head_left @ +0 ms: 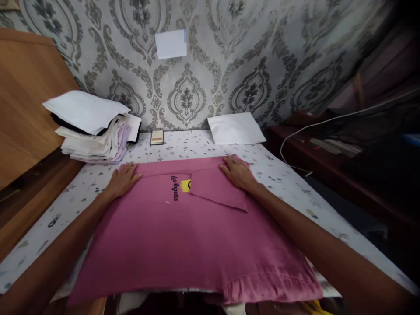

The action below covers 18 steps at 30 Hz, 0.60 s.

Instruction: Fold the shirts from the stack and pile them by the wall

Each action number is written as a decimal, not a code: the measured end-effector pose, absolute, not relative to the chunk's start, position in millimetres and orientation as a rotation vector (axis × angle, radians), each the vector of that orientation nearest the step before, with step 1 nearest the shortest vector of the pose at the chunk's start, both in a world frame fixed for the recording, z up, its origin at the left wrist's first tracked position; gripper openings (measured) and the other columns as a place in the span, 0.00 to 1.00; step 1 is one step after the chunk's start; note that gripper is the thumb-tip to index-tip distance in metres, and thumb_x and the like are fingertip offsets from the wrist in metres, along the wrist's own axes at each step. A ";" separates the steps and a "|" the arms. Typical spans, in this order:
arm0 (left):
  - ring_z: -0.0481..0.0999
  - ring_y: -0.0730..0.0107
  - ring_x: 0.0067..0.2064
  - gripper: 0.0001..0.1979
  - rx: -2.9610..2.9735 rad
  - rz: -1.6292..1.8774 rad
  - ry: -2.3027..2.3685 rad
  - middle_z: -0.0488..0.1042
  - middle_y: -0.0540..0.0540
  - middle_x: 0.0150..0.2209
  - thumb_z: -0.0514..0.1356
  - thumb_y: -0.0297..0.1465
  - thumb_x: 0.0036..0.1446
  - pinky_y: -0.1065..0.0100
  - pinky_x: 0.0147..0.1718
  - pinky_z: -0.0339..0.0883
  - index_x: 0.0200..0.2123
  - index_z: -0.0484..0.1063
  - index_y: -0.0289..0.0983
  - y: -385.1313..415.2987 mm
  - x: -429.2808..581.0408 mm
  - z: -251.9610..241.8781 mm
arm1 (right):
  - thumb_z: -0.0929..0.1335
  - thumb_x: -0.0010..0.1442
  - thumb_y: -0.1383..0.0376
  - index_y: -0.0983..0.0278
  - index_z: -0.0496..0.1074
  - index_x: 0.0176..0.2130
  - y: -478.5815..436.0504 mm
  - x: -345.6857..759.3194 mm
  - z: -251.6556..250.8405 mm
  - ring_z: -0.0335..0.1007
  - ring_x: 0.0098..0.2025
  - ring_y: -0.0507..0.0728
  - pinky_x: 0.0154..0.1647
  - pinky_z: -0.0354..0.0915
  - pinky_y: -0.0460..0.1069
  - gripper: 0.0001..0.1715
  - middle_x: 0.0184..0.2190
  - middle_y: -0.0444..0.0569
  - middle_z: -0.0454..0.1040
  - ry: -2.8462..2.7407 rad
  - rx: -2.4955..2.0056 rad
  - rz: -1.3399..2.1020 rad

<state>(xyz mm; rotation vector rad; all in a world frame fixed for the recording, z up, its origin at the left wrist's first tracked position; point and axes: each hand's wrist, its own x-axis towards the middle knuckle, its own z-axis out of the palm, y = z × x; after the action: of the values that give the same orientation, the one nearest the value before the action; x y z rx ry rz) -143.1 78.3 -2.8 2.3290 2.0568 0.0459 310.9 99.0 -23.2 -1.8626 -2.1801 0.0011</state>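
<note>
On the patterned table (288,183), centre of view: pink T-shirt (183,232) laid flat, filling most of the near surface, its near hem at the table's front edge. Print on shirt reads "Los Angeles" (175,188) in dark script, turned sideways to the viewer, with a small yellow emblem (185,185) just beside it; emblem detail too small to read. One sleeve (218,188) is folded inward over the body, partly covering the emblem's right side.

Left hand (123,178): palm down, fingers spread slightly, pressed flat on the shirt's far left corner. Nothing pinched.

Right hand (236,171): palm down, fingers loosely together, resting on the far right edge of the shirt at the top of the folded sleeve. Nothing gripped.

Far left of table: stack of folded garments (98,140), whites and pale pink, with a white sheet (83,109) on top. Small card or box (156,136) near the wall, label unreadable. White sheet (235,128) lies at far right, well apart from the shirt. Blank white paper (171,43) stuck to damask wallpaper (249,65). White cable (328,122) runs along the dark shelf to the right.
</note>
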 end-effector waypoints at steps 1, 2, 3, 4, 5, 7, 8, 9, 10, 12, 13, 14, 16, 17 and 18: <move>0.48 0.50 0.73 0.34 2.333 0.046 2.070 0.50 0.35 0.73 0.39 0.47 0.68 0.40 0.66 0.47 0.70 0.52 0.35 75.4 -147.8 -3.1 | 0.55 0.70 0.54 0.69 0.62 0.64 95.3 309.2 -19.9 0.55 0.69 0.67 0.67 0.53 0.63 0.32 0.65 0.64 0.64 -2.174 -1.851 -0.009; 0.48 0.50 0.73 0.34 2.342 0.053 2.078 0.50 0.35 0.72 0.39 0.46 0.68 0.41 0.65 0.49 0.70 0.53 0.34 72.5 -150.9 -3.1 | 0.56 0.70 0.55 0.69 0.62 0.64 90.3 307.8 -16.9 0.56 0.68 0.67 0.66 0.53 0.63 0.31 0.64 0.63 0.65 -2.172 -1.836 -0.025; 0.48 0.50 0.73 0.34 2.356 0.069 2.081 0.51 0.34 0.72 0.39 0.45 0.68 0.42 0.65 0.50 0.70 0.53 0.33 69.6 -152.8 -2.9 | 0.56 0.70 0.56 0.68 0.62 0.64 83.8 307.1 -14.5 0.56 0.68 0.67 0.66 0.52 0.63 0.30 0.64 0.63 0.65 -2.174 -1.819 -0.045; 0.48 0.51 0.73 0.33 2.368 0.090 2.083 0.51 0.34 0.72 0.38 0.44 0.68 0.42 0.65 0.50 0.70 0.54 0.33 66.5 -154.0 -2.5 | 0.57 0.70 0.56 0.67 0.61 0.64 75.9 307.5 -12.8 0.55 0.68 0.68 0.66 0.52 0.64 0.30 0.64 0.62 0.65 -2.180 -1.802 -0.068; 0.48 0.51 0.73 0.33 2.380 0.112 2.080 0.51 0.34 0.72 0.38 0.44 0.68 0.42 0.65 0.51 0.69 0.55 0.33 63.2 -154.9 -1.9 | 0.57 0.69 0.56 0.66 0.61 0.65 66.2 309.0 -11.9 0.55 0.68 0.68 0.67 0.51 0.65 0.30 0.65 0.62 0.64 -2.190 -1.789 -0.087; 0.47 0.52 0.73 0.34 2.389 0.137 2.071 0.51 0.34 0.72 0.37 0.45 0.68 0.43 0.65 0.51 0.69 0.55 0.33 55.0 -156.5 -0.7 | 0.58 0.69 0.57 0.66 0.60 0.65 41.6 316.2 -12.1 0.54 0.69 0.68 0.67 0.50 0.65 0.30 0.66 0.62 0.62 -2.204 -1.789 -0.107; 0.47 0.52 0.73 0.35 2.390 0.136 2.068 0.51 0.34 0.72 0.37 0.46 0.68 0.43 0.66 0.50 0.69 0.55 0.33 49.7 -157.4 0.0 | 0.57 0.70 0.56 0.66 0.60 0.65 26.5 321.7 -13.1 0.54 0.69 0.68 0.68 0.50 0.65 0.30 0.66 0.63 0.62 -2.200 -1.804 -0.109; 0.47 0.51 0.73 0.35 2.393 0.130 2.063 0.51 0.34 0.72 0.37 0.47 0.67 0.43 0.66 0.50 0.69 0.55 0.33 43.4 -158.4 0.6 | 0.57 0.70 0.56 0.67 0.61 0.65 9.5 328.2 -14.4 0.54 0.69 0.68 0.68 0.50 0.65 0.30 0.67 0.63 0.61 -2.187 -1.822 -0.107; 0.48 0.50 0.73 0.35 2.401 0.121 2.056 0.52 0.35 0.72 0.37 0.47 0.67 0.42 0.66 0.49 0.69 0.56 0.33 36.0 -159.4 1.1 | 0.57 0.70 0.55 0.67 0.61 0.65 -9.3 335.1 -15.7 0.54 0.69 0.69 0.67 0.51 0.65 0.31 0.67 0.64 0.61 -2.167 -1.838 -0.102; 0.50 0.48 0.72 0.35 2.437 0.107 2.009 0.54 0.36 0.71 0.37 0.48 0.67 0.40 0.66 0.48 0.68 0.56 0.34 17.9 -161.6 1.3 | 0.57 0.70 0.54 0.67 0.62 0.64 -51.9 348.1 -17.5 0.55 0.68 0.69 0.67 0.54 0.65 0.31 0.66 0.64 0.62 -2.105 -1.841 -0.085; 0.52 0.47 0.72 0.35 2.468 0.116 1.957 0.54 0.36 0.71 0.37 0.47 0.67 0.40 0.66 0.48 0.67 0.57 0.34 7.5 -162.7 1.2 | 0.57 0.69 0.53 0.66 0.63 0.63 -75.0 352.8 -17.6 0.58 0.67 0.69 0.66 0.56 0.65 0.30 0.65 0.63 0.64 -2.053 -1.825 -0.075; 0.53 0.47 0.71 0.34 2.500 0.137 1.887 0.55 0.37 0.71 0.37 0.47 0.67 0.41 0.66 0.49 0.67 0.58 0.34 -3.8 -163.8 1.0 | 0.57 0.69 0.53 0.64 0.65 0.61 -98.7 355.5 -17.5 0.61 0.65 0.68 0.64 0.59 0.65 0.29 0.63 0.63 0.66 -1.980 -1.802 -0.069; 0.57 0.50 0.70 0.33 2.546 0.202 1.729 0.56 0.39 0.71 0.39 0.48 0.67 0.46 0.67 0.50 0.66 0.60 0.36 -27.9 -166.0 1.2 | 0.58 0.69 0.53 0.61 0.69 0.56 -145.5 353.7 -17.6 0.66 0.61 0.67 0.61 0.63 0.64 0.24 0.58 0.60 0.72 -1.776 -1.744 -0.088; 0.59 0.52 0.69 0.32 2.555 0.230 1.657 0.57 0.41 0.71 0.40 0.48 0.67 0.49 0.67 0.52 0.66 0.61 0.39 -40.4 -166.9 1.9 | 0.59 0.69 0.53 0.60 0.70 0.53 -167.2 349.3 -18.9 0.69 0.58 0.66 0.59 0.65 0.63 0.22 0.54 0.59 0.74 -1.654 -1.725 -0.108; 0.60 0.53 0.69 0.30 2.556 0.251 1.595 0.59 0.44 0.70 0.42 0.48 0.67 0.51 0.67 0.53 0.65 0.62 0.42 -53.1 -167.4 3.1 | 0.60 0.69 0.52 0.59 0.71 0.50 -186.9 342.9 -21.7 0.71 0.55 0.66 0.56 0.67 0.63 0.20 0.50 0.58 0.76 -1.536 -1.716 -0.131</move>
<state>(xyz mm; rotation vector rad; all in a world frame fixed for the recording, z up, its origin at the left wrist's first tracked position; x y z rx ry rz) -167.4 -53.1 3.1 2.5563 1.5948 0.2514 342.9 -186.9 -21.7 -1.7156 -1.5359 -0.1309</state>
